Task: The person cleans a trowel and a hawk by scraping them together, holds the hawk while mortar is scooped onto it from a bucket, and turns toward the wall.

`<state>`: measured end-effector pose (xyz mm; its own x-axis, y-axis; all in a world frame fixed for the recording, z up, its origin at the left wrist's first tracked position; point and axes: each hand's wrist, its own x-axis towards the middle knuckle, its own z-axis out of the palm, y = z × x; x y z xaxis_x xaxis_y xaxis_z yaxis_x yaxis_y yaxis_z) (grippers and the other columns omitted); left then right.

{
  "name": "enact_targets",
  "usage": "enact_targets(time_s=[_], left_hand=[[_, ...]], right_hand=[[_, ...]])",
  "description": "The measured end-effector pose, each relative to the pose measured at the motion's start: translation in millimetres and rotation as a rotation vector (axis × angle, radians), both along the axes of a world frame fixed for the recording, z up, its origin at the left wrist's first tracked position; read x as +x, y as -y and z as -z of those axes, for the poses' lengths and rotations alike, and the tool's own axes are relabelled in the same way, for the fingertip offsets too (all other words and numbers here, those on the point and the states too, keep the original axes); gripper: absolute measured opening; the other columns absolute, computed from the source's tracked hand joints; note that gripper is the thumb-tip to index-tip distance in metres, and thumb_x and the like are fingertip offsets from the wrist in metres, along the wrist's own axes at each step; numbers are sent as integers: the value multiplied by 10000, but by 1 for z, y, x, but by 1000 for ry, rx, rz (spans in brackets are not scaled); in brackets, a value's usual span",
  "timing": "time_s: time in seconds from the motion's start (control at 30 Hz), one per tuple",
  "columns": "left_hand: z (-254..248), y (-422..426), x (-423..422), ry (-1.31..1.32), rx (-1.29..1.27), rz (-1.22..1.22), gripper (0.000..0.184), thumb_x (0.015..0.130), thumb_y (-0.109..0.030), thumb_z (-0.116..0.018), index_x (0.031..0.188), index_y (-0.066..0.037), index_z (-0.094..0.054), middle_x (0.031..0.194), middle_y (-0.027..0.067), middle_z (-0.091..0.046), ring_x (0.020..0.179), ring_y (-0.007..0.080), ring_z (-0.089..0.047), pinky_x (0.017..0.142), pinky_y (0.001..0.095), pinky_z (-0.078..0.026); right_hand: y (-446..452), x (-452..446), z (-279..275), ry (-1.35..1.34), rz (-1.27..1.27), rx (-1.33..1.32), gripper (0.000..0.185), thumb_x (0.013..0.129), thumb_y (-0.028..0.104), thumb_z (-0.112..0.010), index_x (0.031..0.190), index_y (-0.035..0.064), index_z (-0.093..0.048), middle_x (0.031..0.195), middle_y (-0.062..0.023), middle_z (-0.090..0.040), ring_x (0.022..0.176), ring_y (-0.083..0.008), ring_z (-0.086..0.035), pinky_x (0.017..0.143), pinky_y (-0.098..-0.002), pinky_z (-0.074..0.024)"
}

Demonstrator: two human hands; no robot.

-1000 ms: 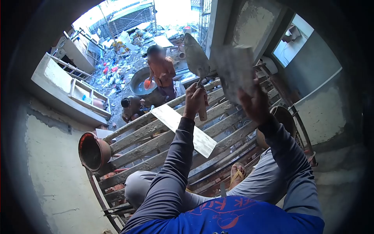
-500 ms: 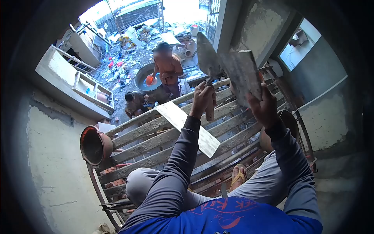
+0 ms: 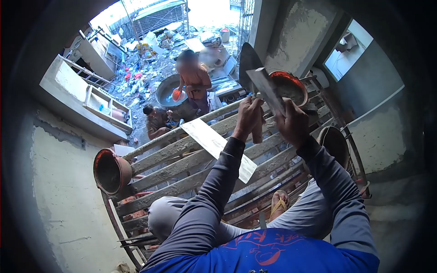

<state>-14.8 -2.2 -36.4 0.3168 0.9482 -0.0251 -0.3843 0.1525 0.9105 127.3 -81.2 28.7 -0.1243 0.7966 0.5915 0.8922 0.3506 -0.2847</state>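
Observation:
My left hand point(image 3: 248, 118) is wrapped round the handle of a trowel point(image 3: 248, 61), whose dark pointed blade stands up behind my other load. My right hand point(image 3: 292, 123) grips a flat rectangular tile point(image 3: 265, 87), turned almost edge-on towards me. The trowel and the tile overlap in view, so whether they touch I cannot tell. Just behind my right hand sits an orange-rimmed bucket point(image 3: 300, 93) with grey mortar in it. A long pale tile strip point(image 3: 214, 143) lies slantwise across the scaffold slats, left of my hands.
I sit on a slatted scaffold point(image 3: 182, 159) with gaps between the slats. More buckets stand at its left end point(image 3: 125, 170) and by my right knee point(image 3: 334, 143). Below, a co-worker point(image 3: 195, 84) stands by a large basin point(image 3: 164, 93); another person point(image 3: 156, 120) crouches. Rubble covers the ground.
The tile has turned from face-on to nearly edge-on and shifted left, uncovering the mortar bucket behind. My left hand and the trowel have moved right, closer to the tile.

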Motion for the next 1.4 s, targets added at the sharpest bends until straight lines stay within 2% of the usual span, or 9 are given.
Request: enact_targets(time_s=[0.4,0.47,0.6,0.73,0.83,0.93,1.13,1.33,1.4], left_hand=[[14,-6,-8,-120,208,-128,328,977,-338,-588,815,-53,-564,661,6,-544,563,74,-545,480,245,-468],[36,-20,-5,-322,334,-215,336,973,-334,-597,795,-55,-537,655,3,-544,570,68,-546,485,248,-450],[19,-8,-15,-207,138,-164,331,952,-349,-627,841,-57,-518,613,-1,-507,504,68,-509,416,253,-405],[5,-4,-14,-94,142,-316,332,948,-256,-619,1123,10,-527,599,12,-522,450,92,-513,403,257,-429],[8,-10,-18,-80,93,-274,502,946,-211,-606,1350,37,-440,612,22,-539,462,93,-533,416,260,-461],[18,-14,-19,-45,59,-227,572,945,-190,-597,1428,34,-388,612,24,-550,467,90,-545,421,258,-475],[23,-22,-17,178,42,-208,443,960,-246,-606,1288,42,-532,575,-3,-519,463,79,-520,431,237,-458],[29,-24,-26,108,-106,-167,565,929,-525,-609,1134,0,-639,553,-26,-482,451,50,-476,424,232,-431],[32,-25,-25,106,-80,-181,569,935,-546,-584,1089,-3,-657,532,-30,-465,439,47,-463,422,232,-427]], right_hand=[[3,13,-9,-177,52,34,285,850,162,-646,1091,21,-588,893,-234,-671,845,-417,-674,712,-456,-539],[9,10,-15,-180,62,2,275,854,167,-654,1086,32,-594,900,-229,-679,867,-404,-685,727,-435,-547],[15,8,-20,-206,54,-20,273,865,164,-654,1093,30,-587,909,-206,-689,867,-341,-710,735,-395,-550],[20,8,-30,-258,14,-13,275,881,159,-649,1099,8,-579,915,-186,-694,862,-266,-711,735,-363,-540],[21,11,-30,-262,4,-20,256,877,151,-647,1076,5,-579,893,-177,-687,827,-247,-704,718,-355,-536],[19,12,-27,-243,-7,-18,242,874,143,-644,1061,4,-580,883,-167,-682,808,-232,-695,708,-350,-533],[21,12,-29,-300,5,-72,279,862,140,-648,1090,-8,-585,926,-179,-690,845,-231,-694,752,-351,-537],[20,13,-27,-292,5,-40,256,863,136,-649,1068,-5,-590,901,-162,-691,836,-217,-692,750,-344,-537],[21,12,-29,-304,-2,-58,265,861,134,-652,1078,-6,-591,906,-159,-693,843,-214,-693,752,-342,-537]])
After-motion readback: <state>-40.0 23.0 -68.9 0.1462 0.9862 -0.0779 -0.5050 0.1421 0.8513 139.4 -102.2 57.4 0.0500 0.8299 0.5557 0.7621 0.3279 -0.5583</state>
